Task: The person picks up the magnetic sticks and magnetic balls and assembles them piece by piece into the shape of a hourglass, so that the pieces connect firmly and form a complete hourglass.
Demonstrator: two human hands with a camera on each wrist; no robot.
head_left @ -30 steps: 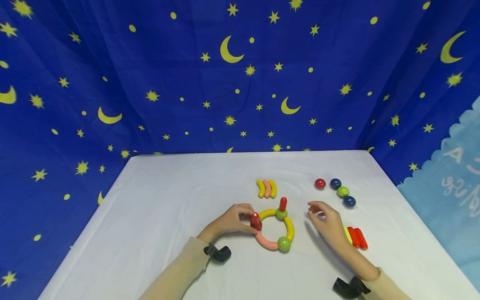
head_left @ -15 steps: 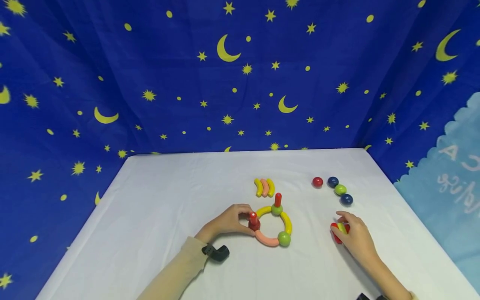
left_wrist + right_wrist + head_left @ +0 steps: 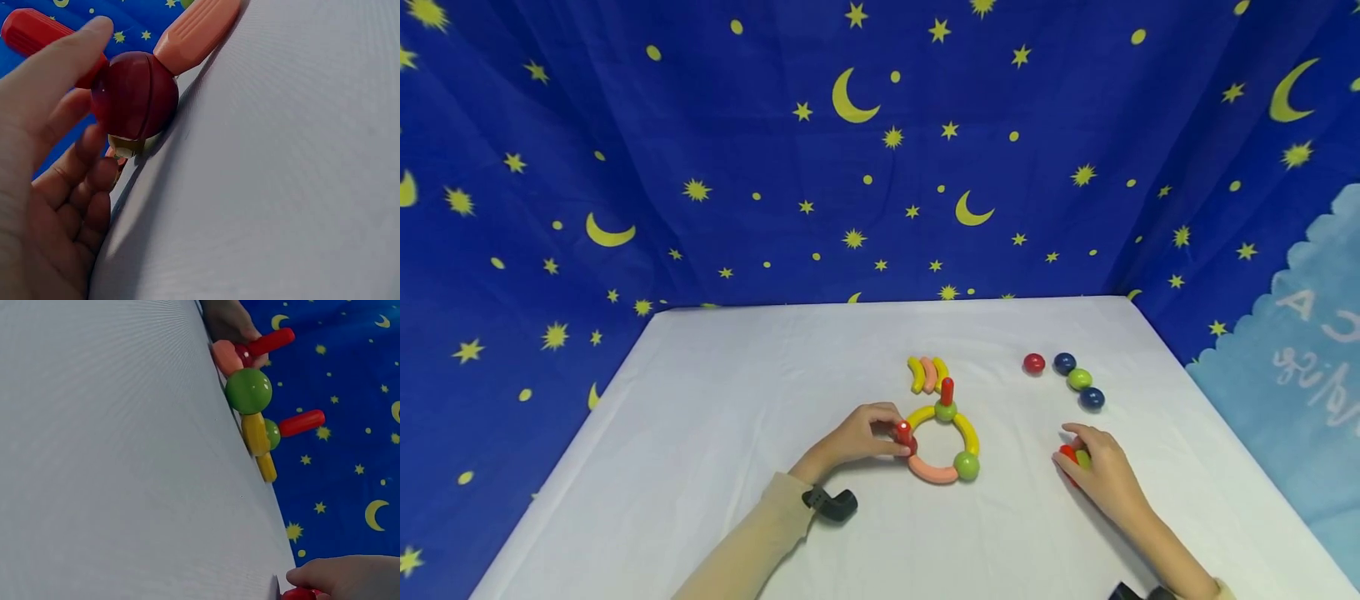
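My left hand (image 3: 859, 434) holds the dark red ball (image 3: 134, 94) at the left of a ring of toy pieces. A red stick (image 3: 903, 432) stands up from that ball. The ring also has a pink arc (image 3: 933, 472), two yellow arcs (image 3: 971, 435), a near green ball (image 3: 967, 466) and a far green ball (image 3: 945, 411). On the far one stands another red stick (image 3: 947, 390). To the right, my right hand (image 3: 1107, 472) pinches a loose red stick (image 3: 1067, 458). A yellow-green stick (image 3: 1083, 460) shows beside it; the palm hides anything further right.
Behind the ring lie loose yellow and pink arcs (image 3: 928, 375) side by side. At the back right sit a red ball (image 3: 1033, 363), two blue balls (image 3: 1092, 399) and a green ball (image 3: 1079, 380). White cloth (image 3: 760, 375) covers the table, with a starry blue curtain (image 3: 737, 150) behind.
My right hand has moved right to the loose sticks and taken hold of a red one, shifting it slightly left. The ring has slid away from me and turned slightly, with my left hand on it.
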